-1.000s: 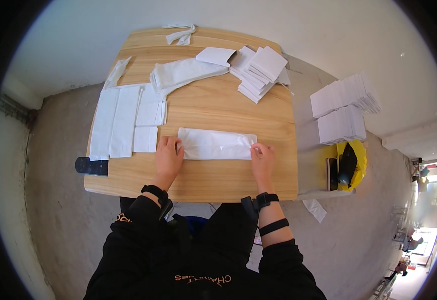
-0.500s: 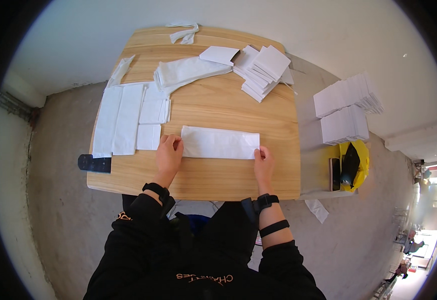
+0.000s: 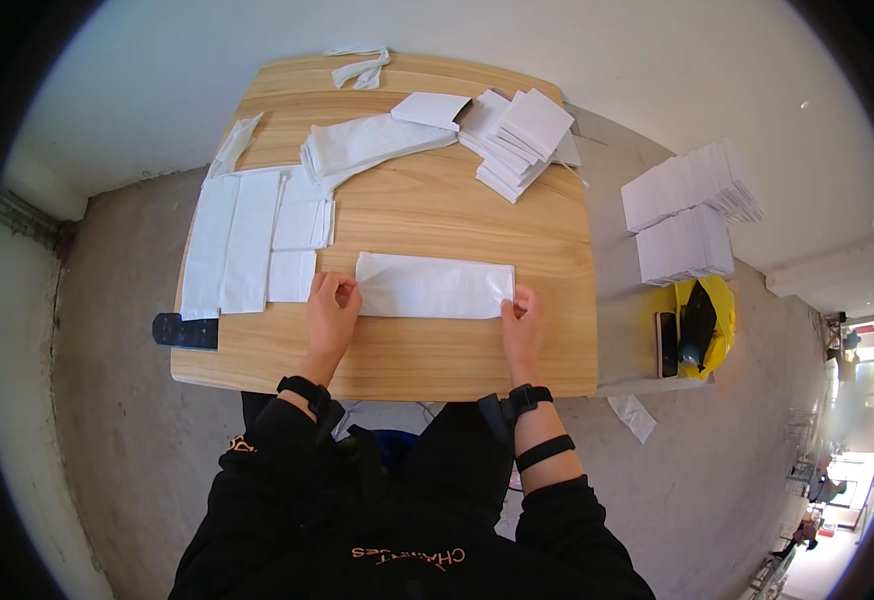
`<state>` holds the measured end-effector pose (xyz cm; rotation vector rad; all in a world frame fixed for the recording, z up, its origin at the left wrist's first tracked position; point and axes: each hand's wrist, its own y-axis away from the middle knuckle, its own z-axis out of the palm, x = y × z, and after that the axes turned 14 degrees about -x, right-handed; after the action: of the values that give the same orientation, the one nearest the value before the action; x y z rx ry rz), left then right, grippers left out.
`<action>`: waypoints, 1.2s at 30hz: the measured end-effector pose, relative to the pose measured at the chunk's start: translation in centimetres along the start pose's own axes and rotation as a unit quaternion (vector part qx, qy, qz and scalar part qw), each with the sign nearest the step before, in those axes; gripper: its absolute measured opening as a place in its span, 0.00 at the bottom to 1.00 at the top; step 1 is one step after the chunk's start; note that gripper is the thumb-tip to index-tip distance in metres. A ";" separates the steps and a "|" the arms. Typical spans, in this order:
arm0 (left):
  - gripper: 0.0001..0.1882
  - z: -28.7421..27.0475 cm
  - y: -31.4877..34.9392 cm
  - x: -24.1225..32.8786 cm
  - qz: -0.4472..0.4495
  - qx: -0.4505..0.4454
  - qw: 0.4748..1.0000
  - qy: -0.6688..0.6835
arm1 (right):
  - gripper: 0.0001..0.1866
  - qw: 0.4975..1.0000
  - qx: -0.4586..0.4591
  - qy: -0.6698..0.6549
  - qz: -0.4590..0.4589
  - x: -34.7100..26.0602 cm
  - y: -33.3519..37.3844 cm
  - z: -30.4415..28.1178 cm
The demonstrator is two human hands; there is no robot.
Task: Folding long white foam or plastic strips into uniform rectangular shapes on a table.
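Observation:
A long, flat white bag (image 3: 435, 286), apparently thin plastic, lies crosswise on the wooden table in front of me. At its left end, my left hand (image 3: 334, 312) has curled fingers, the fingertips pinched at the edge. My right hand (image 3: 523, 322) pinches the lower right corner between thumb and fingers. Both wrists rest close to the table's front edge. Left of my left hand lie more flat white pieces: a small square one (image 3: 292, 276), a short stack (image 3: 303, 224) behind it, and long strips (image 3: 249, 242) side by side.
Farther back are a pile of long white bags (image 3: 367, 145), a white box (image 3: 430, 109) and heaped flat white boxes (image 3: 527, 135). On a lower surface to the right stand stacked white boxes (image 3: 685, 245), a dark phone-like object (image 3: 666, 344) and a yellow bag (image 3: 722, 325). A black object (image 3: 187, 331) juts past the left edge.
The whole view has shifted slightly, moving the table a little leftward in it. Both hands keep their places at the two ends of the white bag.

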<state>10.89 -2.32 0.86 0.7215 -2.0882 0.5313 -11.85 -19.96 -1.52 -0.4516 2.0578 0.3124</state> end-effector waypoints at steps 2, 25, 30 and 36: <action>0.04 -0.3 0.3 0.7 0.024 0.010 1.000 -0.008 | 0.12 1.000 0.010 -0.010 -0.001 -0.2 0.1 0.0; 0.07 -1.1 1.1 -0.2 -0.025 0.032 0.998 -0.044 | 0.06 0.997 0.033 0.059 -0.037 -0.4 0.1 -1.3; 0.11 -2.2 1.7 -0.1 0.050 0.009 0.989 -0.138 | 0.07 0.998 -0.022 -0.054 -0.024 0.7 0.6 -2.0; 0.08 -5.3 4.1 4.3 0.023 -0.141 0.989 0.045 | 0.10 0.974 -0.125 -0.143 0.122 2.6 2.8 -5.2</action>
<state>9.21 2.60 6.87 0.4768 -2.0450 0.2781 -18.26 -20.02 -1.09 -0.2825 1.7968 0.7480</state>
